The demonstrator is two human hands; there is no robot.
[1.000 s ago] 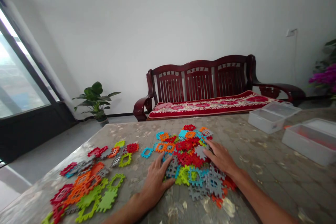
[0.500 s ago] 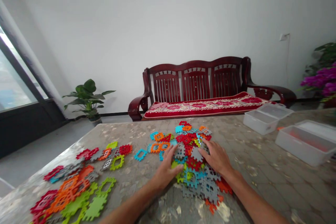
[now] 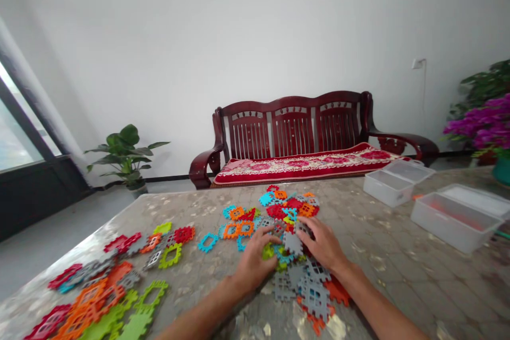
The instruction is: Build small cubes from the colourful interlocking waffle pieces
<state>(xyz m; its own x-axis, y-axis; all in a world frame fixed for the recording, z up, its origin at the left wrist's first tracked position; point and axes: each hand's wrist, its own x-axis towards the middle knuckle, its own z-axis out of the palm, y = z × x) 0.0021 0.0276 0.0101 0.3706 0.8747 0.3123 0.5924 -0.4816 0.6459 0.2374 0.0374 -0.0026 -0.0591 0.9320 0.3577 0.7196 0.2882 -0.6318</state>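
Note:
A heap of flat plastic interlocking tiles point(image 3: 292, 207) in red, grey, blue, orange and green lies in the middle of the marbled table point(image 3: 394, 271). My left hand point(image 3: 255, 262) rests on the heap's left side, fingers spread over the tiles. On the heap's right side lies my right hand point(image 3: 322, 244), fingers extended across a grey tile point(image 3: 293, 243). Both hands press flat on the tiles and grip none.
More tiles point(image 3: 99, 292) lie spread at the table's left front. Two clear plastic boxes point(image 3: 392, 182) point(image 3: 458, 215) stand at the right. Behind the table are a dark wooden bench point(image 3: 303, 143), a potted plant point(image 3: 123, 154) and purple flowers point(image 3: 482, 122).
Both hands have drawn closer together over the heap, bunching the tiles. The view has shifted right.

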